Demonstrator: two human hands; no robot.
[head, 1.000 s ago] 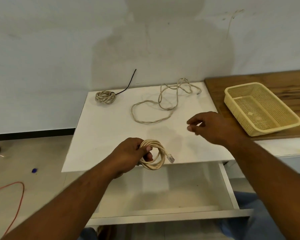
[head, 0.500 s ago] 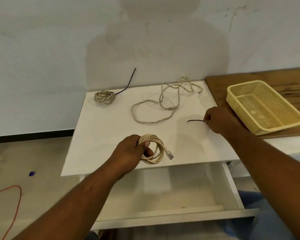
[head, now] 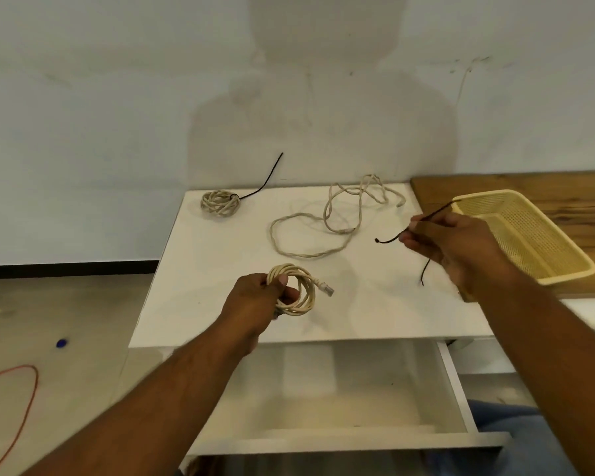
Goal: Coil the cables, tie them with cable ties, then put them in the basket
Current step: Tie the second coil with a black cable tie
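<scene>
Gripping a coiled cable (head: 298,290) with the left hand (head: 255,300), fingers curled through the loop, above the white table (head: 203,286) near its front edge. Pinching a black cable tie (head: 389,239) in the right hand (head: 450,242), just left of the basket (head: 571,277); hard to tell whether one strand or two. Farther back: a loose cable (head: 323,228) and a tied coil (head: 220,202).
</scene>
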